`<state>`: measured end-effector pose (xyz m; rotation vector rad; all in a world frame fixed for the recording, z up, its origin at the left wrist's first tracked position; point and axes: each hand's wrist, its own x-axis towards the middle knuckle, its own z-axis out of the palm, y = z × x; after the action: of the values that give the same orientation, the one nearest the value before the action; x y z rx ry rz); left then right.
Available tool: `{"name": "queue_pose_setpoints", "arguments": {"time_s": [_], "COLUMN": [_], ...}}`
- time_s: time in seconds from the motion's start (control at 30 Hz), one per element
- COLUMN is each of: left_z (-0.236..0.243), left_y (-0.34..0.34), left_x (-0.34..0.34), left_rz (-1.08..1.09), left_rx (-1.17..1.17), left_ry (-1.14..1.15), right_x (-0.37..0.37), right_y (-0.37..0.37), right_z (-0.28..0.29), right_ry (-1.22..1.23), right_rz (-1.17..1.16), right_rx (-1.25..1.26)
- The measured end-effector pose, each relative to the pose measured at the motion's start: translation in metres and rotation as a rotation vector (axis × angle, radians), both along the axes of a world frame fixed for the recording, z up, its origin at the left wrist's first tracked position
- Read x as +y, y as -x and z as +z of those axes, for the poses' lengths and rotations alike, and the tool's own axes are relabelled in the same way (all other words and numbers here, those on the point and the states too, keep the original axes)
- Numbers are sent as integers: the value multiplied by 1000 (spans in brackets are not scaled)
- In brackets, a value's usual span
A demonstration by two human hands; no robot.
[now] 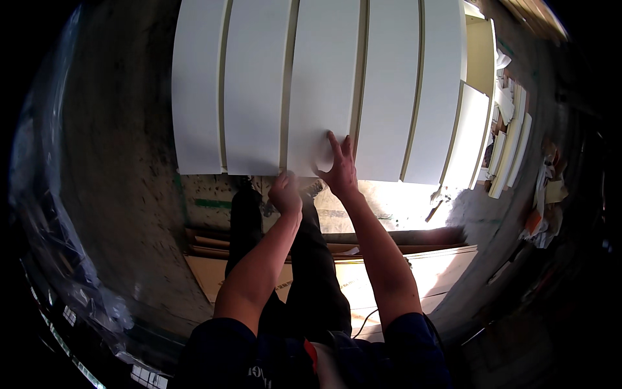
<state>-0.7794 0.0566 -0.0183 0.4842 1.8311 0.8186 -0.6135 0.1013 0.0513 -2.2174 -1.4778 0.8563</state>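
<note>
Several long white panels (259, 91) lie side by side in front of me, with narrow cream-edged gaps between them. My left hand (285, 193) is at the near end of the gap left of the middle panel (324, 71). Its fingers are curled closed at the edge and slightly blurred, so what they pinch, if anything, is hidden. Over the near end of the middle panel, my right hand (339, 172) has its fingers spread, the fingertips at or just above the white surface. Nothing shows in that hand.
Flat brown cardboard (447, 266) lies stacked under and behind my legs. To the right, white offcut strips (508, 152) lean beside an open cream-sided box section (479, 55). Loose scraps (551, 194) litter the floor farther right. Clear plastic sheeting (74, 259) runs along the left.
</note>
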Motion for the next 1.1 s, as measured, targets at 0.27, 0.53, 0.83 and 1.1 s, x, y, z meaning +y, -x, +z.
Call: {"name": "queue_pose_setpoints", "arguments": {"time_s": [0.27,0.53,0.83,1.1], "left_z": [-5,4,24,32], "left_y": [-1,-3,-12,-7], "left_x": [-2,-2,8,12], "left_rz": [-19,-27,180,84], "left_rx": [103,86,-129,-155], "left_ry": [-32,-61,-15,56], "right_x": [14,7,8,8], "right_y": [-11,-11,-10,-11], "right_z": [-19,-22,-24,-26], "right_ry": [24,20,-23,-2], "right_rz": [-261,-240,-223,-207], "right_rx": [164,129,150,146]}}
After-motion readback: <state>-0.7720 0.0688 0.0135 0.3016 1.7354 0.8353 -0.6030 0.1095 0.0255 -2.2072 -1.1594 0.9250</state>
